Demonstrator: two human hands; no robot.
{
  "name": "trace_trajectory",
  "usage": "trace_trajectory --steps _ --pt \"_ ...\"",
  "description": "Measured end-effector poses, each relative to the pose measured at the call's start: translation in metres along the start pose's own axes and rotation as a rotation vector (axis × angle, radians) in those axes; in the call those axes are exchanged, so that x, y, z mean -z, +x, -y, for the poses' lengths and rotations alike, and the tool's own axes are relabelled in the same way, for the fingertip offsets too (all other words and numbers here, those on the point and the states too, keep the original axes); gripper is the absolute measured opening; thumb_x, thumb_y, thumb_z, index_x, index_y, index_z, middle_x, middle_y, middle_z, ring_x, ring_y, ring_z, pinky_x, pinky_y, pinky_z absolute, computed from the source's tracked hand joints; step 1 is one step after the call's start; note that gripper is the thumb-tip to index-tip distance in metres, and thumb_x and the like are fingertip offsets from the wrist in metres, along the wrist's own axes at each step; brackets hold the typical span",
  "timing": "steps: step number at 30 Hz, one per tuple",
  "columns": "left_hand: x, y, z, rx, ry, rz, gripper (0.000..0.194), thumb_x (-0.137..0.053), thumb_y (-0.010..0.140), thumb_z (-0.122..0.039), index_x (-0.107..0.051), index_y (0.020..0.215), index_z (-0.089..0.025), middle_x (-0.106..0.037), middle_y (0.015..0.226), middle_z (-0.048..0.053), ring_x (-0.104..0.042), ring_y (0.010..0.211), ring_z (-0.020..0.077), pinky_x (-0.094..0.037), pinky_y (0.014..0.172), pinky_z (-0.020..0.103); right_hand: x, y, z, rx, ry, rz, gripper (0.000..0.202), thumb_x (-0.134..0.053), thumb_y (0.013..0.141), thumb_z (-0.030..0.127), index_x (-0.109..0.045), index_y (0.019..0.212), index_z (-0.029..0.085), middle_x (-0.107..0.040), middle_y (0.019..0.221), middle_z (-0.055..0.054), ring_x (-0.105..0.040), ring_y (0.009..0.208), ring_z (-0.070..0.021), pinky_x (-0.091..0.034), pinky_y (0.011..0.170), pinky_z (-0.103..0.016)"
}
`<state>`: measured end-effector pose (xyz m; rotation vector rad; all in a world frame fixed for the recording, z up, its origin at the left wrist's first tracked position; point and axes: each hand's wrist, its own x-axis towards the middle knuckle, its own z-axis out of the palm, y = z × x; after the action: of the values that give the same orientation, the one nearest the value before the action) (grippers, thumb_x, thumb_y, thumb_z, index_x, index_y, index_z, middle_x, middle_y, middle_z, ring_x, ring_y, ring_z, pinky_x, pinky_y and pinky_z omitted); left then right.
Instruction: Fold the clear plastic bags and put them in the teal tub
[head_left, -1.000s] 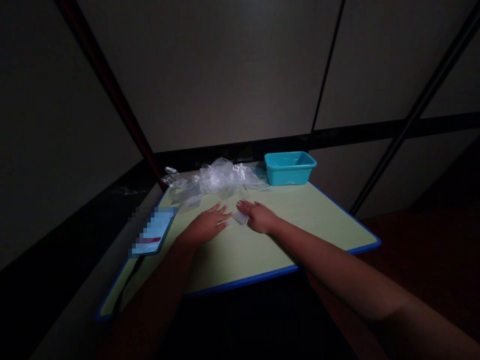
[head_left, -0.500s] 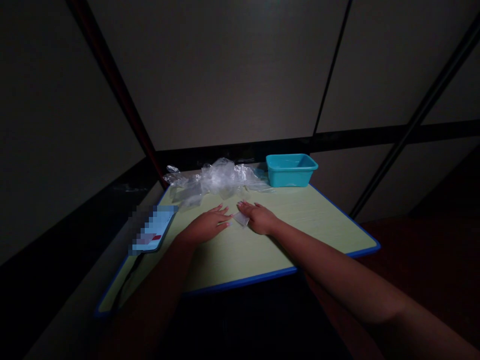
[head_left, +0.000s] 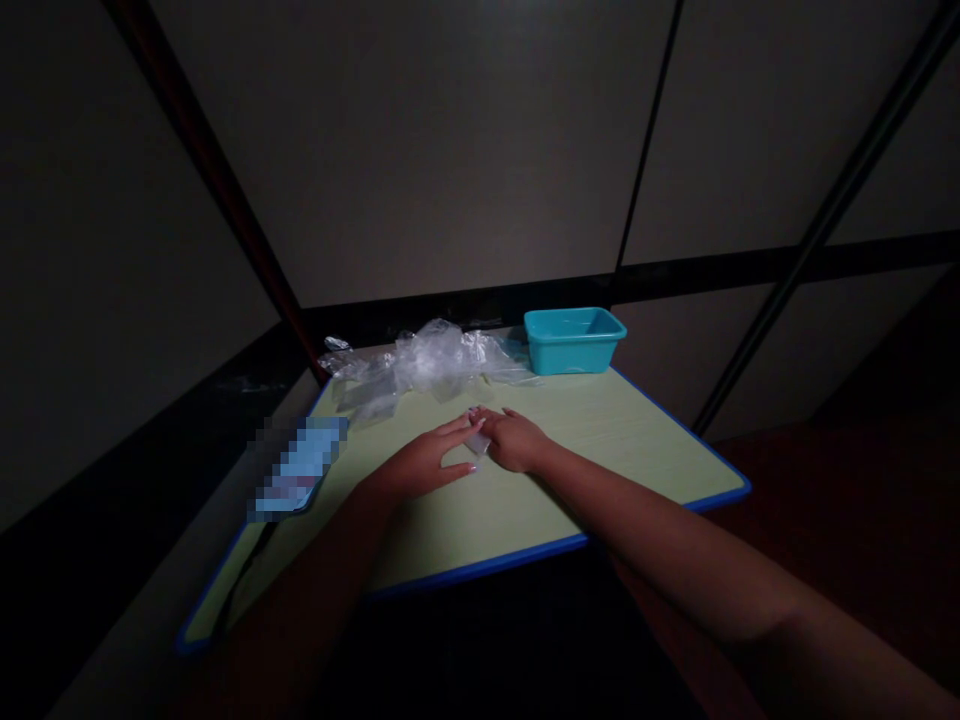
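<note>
"Lying where, that small clear plastic piece (head_left: 478, 446)?"

"It's sitting near-left of the turquoise tub (head_left: 574, 355), partly under the right hand (head_left: 514, 440). On the left hand (head_left: 429, 464), thumb and fingers are standing apart; whether the right's are clamping, I can't tell."

"Risk?"

"Uneven pressing could be skewing or creasing it."

"Direction?"

"Its visible corner is pointing away from the tub; the right hand is hiding its long axis."

Plastic (head_left: 439, 358), tub (head_left: 576, 350) block rear; table (head_left: 645, 445) open rightward.

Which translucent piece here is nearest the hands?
The small flat piece by the right hand, apart from the crumpled heap left of the turquoise tub.
</note>
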<state>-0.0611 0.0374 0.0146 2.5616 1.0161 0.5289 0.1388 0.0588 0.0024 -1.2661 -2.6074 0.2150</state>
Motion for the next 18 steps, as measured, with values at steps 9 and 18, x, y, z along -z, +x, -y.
trace_trajectory --steps 9,18 --pt "-0.016 0.013 -0.003 -0.019 -0.033 -0.186 0.059 -0.071 0.074 -0.032 -0.052 0.128 -0.020 -0.044 0.138 0.013 -0.041 0.128 0.0264 -0.033 0.108 0.040 0.000 0.000 0.000 0.007 0.011 -0.003 0.058 -0.043 0.083 0.020 -0.036 0.140 0.014 -0.035 0.145 -0.013 -0.031 0.135 -0.0220 -0.025 0.107 -0.050" --pt "-0.020 0.018 -0.011 -0.013 -0.005 -0.285 0.037 -0.063 0.081 -0.030 -0.056 0.115 -0.020 -0.058 0.118 0.008 -0.053 0.113 0.0219 -0.041 0.100 0.037 -0.001 0.000 -0.001 0.021 0.026 -0.003 0.060 -0.050 0.082 0.028 -0.037 0.139 0.018 -0.034 0.146 -0.013 -0.030 0.135 -0.0222 -0.024 0.108 -0.050"
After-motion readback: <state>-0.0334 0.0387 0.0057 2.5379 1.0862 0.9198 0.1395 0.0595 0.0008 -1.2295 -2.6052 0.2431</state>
